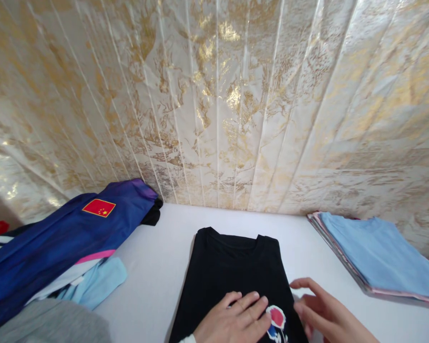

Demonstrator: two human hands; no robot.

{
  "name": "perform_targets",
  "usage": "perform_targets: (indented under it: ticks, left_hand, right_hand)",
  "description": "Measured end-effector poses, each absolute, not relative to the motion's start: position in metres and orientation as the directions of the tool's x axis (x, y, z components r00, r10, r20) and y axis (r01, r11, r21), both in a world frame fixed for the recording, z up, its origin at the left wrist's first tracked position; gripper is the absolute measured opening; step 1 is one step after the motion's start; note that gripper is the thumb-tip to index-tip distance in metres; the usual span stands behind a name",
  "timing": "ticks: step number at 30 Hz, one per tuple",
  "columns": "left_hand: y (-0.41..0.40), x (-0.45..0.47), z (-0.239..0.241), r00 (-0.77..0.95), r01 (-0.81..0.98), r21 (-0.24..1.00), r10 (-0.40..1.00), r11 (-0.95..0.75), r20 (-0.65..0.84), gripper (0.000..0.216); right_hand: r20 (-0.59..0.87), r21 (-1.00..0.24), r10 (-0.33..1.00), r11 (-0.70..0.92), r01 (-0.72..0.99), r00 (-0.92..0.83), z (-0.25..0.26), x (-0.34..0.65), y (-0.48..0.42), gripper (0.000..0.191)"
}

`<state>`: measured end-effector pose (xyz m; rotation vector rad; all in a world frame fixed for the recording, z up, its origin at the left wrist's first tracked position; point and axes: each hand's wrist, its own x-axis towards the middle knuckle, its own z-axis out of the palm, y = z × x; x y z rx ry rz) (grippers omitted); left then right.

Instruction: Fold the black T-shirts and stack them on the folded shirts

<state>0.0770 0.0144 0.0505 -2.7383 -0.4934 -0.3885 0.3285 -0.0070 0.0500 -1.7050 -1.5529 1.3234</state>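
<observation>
Black T-shirt [232, 267] lies folded on the white table [157, 267], collar pointing away from the person, directly under the left hand [232, 319]. That hand rests palm down on the lower part of the shirt, its fingers stretched out flat and slightly apart, gripping nothing. Just past its fingertips sits a red and blue print [277, 324] on the shirt's front. A white cuff [188, 339] shows at the wrist.

The right hand [327, 314] lies just beside the left, at the shirt's right edge. Its fingers are extended and loosely apart and point toward the print, with the fingertips against the cloth. It is not closed on anything.

Well out beyond the left hand, on its outer side, is a loose pile of clothes. It includes a dark blue garment [67, 243] with a red flag patch [99, 207], a light blue piece [100, 283] and a grey cloth [46, 324].

Off to the outer side of the right hand, apart from the shirt, sits a neat stack of folded clothes [379, 252] with a light blue one on top. Ahead of both hands rises a white and gold wall covering [214, 95].
</observation>
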Motion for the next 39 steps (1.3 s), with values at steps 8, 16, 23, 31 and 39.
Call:
perform_targets:
  ticks: [8, 16, 23, 31, 39]
  left_hand:
    - [0.021, 0.073, 0.032, 0.887, 0.391, -0.377, 0.235, -0.84, 0.397, 0.035]
    - [0.021, 0.074, 0.012, 0.847, 0.43, -0.374, 0.224, -0.822, 0.482, 0.03]
    - [0.02, 0.076, 0.012, 0.821, 0.444, -0.333, 0.23, -0.832, 0.522, 0.026]
    - [0.004, 0.038, 0.012, 0.771, 0.624, -0.352, 0.477, -0.698, 0.421, 0.037]
    - [-0.009, 0.015, 0.002, 0.617, 0.778, -0.214, 0.653, -0.59, 0.441, 0.074]
  right_hand:
    - [-0.172, -0.928, 0.985, -0.169, 0.332, 0.022, 0.054, 0.324, 0.069, 0.063]
    - [0.157, -0.512, 0.987, 0.11, 0.852, -0.033, 0.033, 0.336, 0.079, 0.041]
    - [0.459, -0.211, 0.832, 0.442, 0.872, -0.311, 0.041, 0.287, 0.06, 0.038]
    - [0.3, -0.048, 0.859, 0.447, 0.893, -0.414, 0.004, 0.274, 0.053, 0.058]
    - [0.158, -0.101, 0.911, 0.398, 0.912, -0.38, 0.014, 0.276, 0.054, 0.061]
